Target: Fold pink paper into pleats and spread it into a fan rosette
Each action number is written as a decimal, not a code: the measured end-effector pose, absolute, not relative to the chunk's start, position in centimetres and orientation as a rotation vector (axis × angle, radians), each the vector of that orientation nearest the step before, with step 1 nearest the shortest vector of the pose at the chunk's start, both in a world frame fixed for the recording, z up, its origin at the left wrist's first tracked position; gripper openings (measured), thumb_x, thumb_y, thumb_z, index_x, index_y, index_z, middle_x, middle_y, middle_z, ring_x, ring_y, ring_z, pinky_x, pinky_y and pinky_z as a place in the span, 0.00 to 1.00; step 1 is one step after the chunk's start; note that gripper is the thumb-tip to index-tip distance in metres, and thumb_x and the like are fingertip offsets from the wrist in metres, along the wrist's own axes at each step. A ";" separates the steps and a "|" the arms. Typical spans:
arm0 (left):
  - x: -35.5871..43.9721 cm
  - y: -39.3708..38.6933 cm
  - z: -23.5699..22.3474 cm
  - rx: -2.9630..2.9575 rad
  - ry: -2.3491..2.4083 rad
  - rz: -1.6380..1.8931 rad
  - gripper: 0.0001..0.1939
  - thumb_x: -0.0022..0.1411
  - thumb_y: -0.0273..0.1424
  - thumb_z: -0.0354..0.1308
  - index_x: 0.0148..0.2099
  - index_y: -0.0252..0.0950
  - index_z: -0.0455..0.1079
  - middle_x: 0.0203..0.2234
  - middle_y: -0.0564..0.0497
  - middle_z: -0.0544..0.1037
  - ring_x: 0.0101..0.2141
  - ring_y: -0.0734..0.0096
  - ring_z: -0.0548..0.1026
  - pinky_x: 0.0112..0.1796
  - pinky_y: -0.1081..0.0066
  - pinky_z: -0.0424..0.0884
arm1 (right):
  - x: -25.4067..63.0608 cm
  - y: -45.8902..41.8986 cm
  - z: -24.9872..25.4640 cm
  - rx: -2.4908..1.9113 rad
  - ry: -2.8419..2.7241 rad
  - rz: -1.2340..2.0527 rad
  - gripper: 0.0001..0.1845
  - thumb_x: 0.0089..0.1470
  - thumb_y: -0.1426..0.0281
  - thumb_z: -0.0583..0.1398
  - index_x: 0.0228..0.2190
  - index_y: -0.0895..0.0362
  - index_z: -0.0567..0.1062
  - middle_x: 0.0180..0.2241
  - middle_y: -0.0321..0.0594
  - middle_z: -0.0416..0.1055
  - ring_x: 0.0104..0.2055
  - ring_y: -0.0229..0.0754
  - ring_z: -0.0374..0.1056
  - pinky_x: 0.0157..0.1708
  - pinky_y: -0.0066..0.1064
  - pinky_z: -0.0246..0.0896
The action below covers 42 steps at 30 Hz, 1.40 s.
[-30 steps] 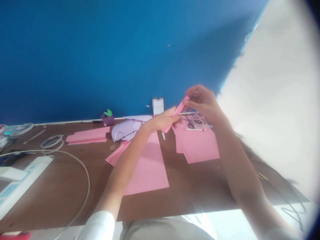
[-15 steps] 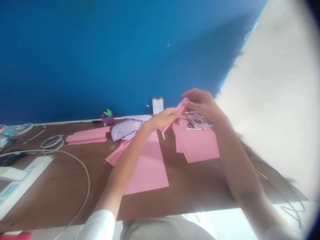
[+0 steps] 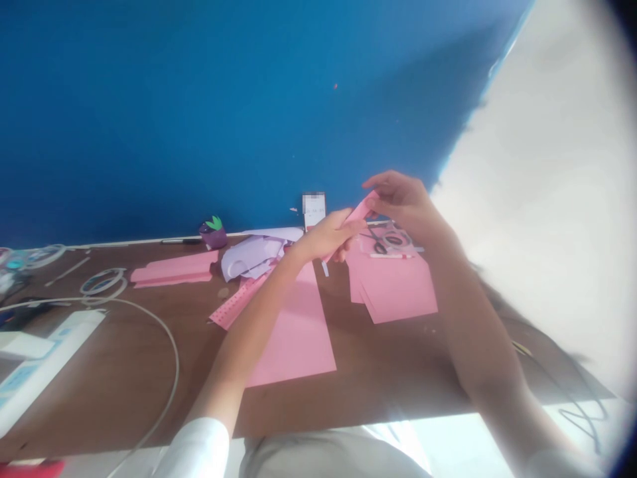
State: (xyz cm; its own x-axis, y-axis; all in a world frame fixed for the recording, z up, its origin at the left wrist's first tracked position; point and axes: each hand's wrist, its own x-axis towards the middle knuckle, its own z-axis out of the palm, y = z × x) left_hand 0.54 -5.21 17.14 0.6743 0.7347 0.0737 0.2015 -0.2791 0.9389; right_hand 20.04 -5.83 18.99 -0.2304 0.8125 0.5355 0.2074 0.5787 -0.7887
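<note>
Above the table I hold a narrow folded strip of pink paper (image 3: 359, 211), slanting up to the right. My left hand (image 3: 331, 236) is closed round its lower part and covers much of it. At the upper end my right hand (image 3: 398, 196) pinches the strip between thumb and fingers, its index finger raised. Beneath my left arm lies a large pink sheet (image 3: 298, 338). Below my right hand is a stack of pink sheets (image 3: 401, 289), with scissors (image 3: 381, 245) and a roll of clear tape (image 3: 395, 240) on top.
Crumpled lilac paper (image 3: 253, 255) and a pink ruler-like strip with holes (image 3: 233, 309) lie left of my arm. Farther left are folded pink paper (image 3: 174, 270), a purple pot with green leaves (image 3: 213, 232), a white cable (image 3: 169, 332) and a power strip (image 3: 54, 358). A phone-like object (image 3: 314, 211) leans on the blue wall.
My left hand has slid slightly up along the strip toward my right hand and now covers more of it. My right hand has risen a little, still pinching the end.
</note>
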 end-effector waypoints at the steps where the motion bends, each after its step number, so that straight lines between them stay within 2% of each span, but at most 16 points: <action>1: 0.6 -5.3 17.2 1.826 0.767 0.625 0.20 0.66 0.48 0.50 0.49 0.37 0.61 0.21 0.57 0.67 0.15 0.81 0.65 0.17 0.79 0.57 | 20.0 -5.9 19.0 -0.844 -1.743 0.710 0.13 0.52 0.63 0.66 0.41 0.48 0.75 0.29 0.34 0.74 0.30 0.38 0.71 0.33 0.32 0.69; 3: 0.7 -5.5 17.3 1.825 0.798 0.643 0.23 0.65 0.52 0.47 0.47 0.36 0.63 0.20 0.57 0.66 0.15 0.80 0.65 0.17 0.77 0.57 | 20.0 -6.0 19.1 -0.845 -1.739 0.713 0.12 0.52 0.65 0.66 0.41 0.49 0.75 0.28 0.34 0.74 0.29 0.38 0.70 0.33 0.32 0.68; 7: 1.0 -5.3 17.2 1.815 0.760 0.689 0.28 0.64 0.56 0.43 0.43 0.35 0.64 0.22 0.52 0.71 0.20 0.78 0.70 0.23 0.76 0.65 | 20.0 -6.3 19.5 -0.871 -1.744 0.719 0.13 0.53 0.69 0.65 0.42 0.51 0.75 0.29 0.34 0.74 0.29 0.37 0.69 0.34 0.32 0.68; 10: 1.1 -4.8 16.9 1.852 0.709 0.730 0.23 0.67 0.50 0.45 0.42 0.34 0.64 0.25 0.51 0.73 0.24 0.77 0.72 0.27 0.75 0.68 | 20.0 -6.4 19.6 -0.860 -1.750 0.754 0.14 0.52 0.68 0.66 0.42 0.50 0.74 0.30 0.33 0.74 0.30 0.38 0.70 0.35 0.32 0.69; 14: 1.1 -4.1 16.4 1.902 0.710 0.747 0.14 0.70 0.40 0.46 0.42 0.34 0.63 0.25 0.53 0.72 0.23 0.80 0.70 0.26 0.76 0.66 | 19.8 -6.1 19.3 -0.854 -1.747 0.814 0.18 0.50 0.67 0.67 0.43 0.50 0.73 0.31 0.34 0.75 0.31 0.39 0.71 0.35 0.32 0.69; 21: 1.3 -3.5 15.8 1.958 0.726 0.767 0.12 0.70 0.37 0.46 0.40 0.33 0.63 0.27 0.51 0.75 0.23 0.79 0.72 0.25 0.76 0.64 | 19.7 -5.5 18.7 -0.945 -1.770 0.752 0.23 0.44 0.67 0.70 0.43 0.51 0.73 0.28 0.34 0.76 0.29 0.39 0.72 0.32 0.32 0.68; 26: 0.9 -3.3 15.8 2.050 0.751 0.761 0.14 0.69 0.40 0.48 0.37 0.34 0.63 0.27 0.50 0.76 0.24 0.78 0.74 0.27 0.76 0.65 | 19.8 -5.6 18.8 -0.981 -1.753 0.716 0.18 0.44 0.70 0.69 0.39 0.50 0.74 0.28 0.34 0.77 0.30 0.41 0.72 0.31 0.33 0.68; 30: 0.4 -3.6 16.1 2.140 0.832 0.729 0.19 0.68 0.47 0.46 0.34 0.36 0.61 0.20 0.54 0.71 0.17 0.79 0.68 0.22 0.75 0.60 | 20.0 -6.0 19.3 -0.988 -1.735 0.742 0.16 0.45 0.71 0.69 0.38 0.51 0.74 0.29 0.34 0.77 0.31 0.40 0.72 0.31 0.32 0.67; 34: 0.3 -3.9 16.5 2.163 0.855 0.759 0.20 0.67 0.49 0.45 0.35 0.38 0.59 0.17 0.57 0.68 0.13 0.80 0.63 0.19 0.75 0.55 | 20.6 -6.4 19.7 -1.019 -1.733 0.739 0.14 0.48 0.71 0.69 0.38 0.52 0.74 0.27 0.36 0.76 0.28 0.39 0.71 0.30 0.32 0.66; 39: 0.1 -3.7 16.6 2.130 0.771 0.641 0.19 0.69 0.47 0.44 0.37 0.36 0.61 0.20 0.53 0.74 0.17 0.78 0.69 0.22 0.76 0.61 | 21.4 -6.1 19.5 -1.003 -1.769 0.768 0.09 0.51 0.65 0.67 0.35 0.53 0.76 0.28 0.37 0.76 0.27 0.39 0.70 0.30 0.33 0.65; 42: -0.6 -3.4 16.9 2.172 0.768 0.596 0.19 0.68 0.46 0.46 0.38 0.35 0.64 0.23 0.50 0.76 0.20 0.77 0.70 0.23 0.75 0.60 | 21.4 -6.0 19.4 -1.002 -1.814 0.794 0.09 0.53 0.62 0.66 0.35 0.54 0.76 0.25 0.37 0.75 0.26 0.39 0.70 0.30 0.33 0.65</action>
